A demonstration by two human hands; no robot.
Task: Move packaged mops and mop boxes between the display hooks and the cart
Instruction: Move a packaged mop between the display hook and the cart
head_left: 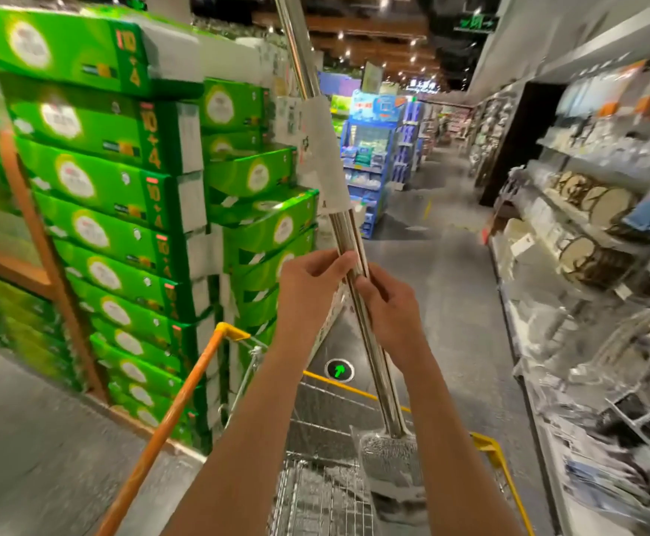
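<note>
Both hands, left (309, 282) and right (387, 303), grasp the mop (358, 265) pole mid-shaft; its wrapped head sits in the cart (199, 365). Probably best to keep both grips and move the pole steadily along its own tilt so the head doesn't snag the wire.

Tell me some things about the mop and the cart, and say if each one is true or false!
1. Both hands hold the mop pole. True: the left hand and the right hand both grip the mop pole.
2. The mop head lies on the floor. False: the mop head sits inside the cart.
3. The cart has an orange handle. True.
4. The stacked boxes on the left are red. False: the stacked boxes are green.
5. The mop pole is lying flat. False: it stands tilted, its top reaching out of view.
</note>
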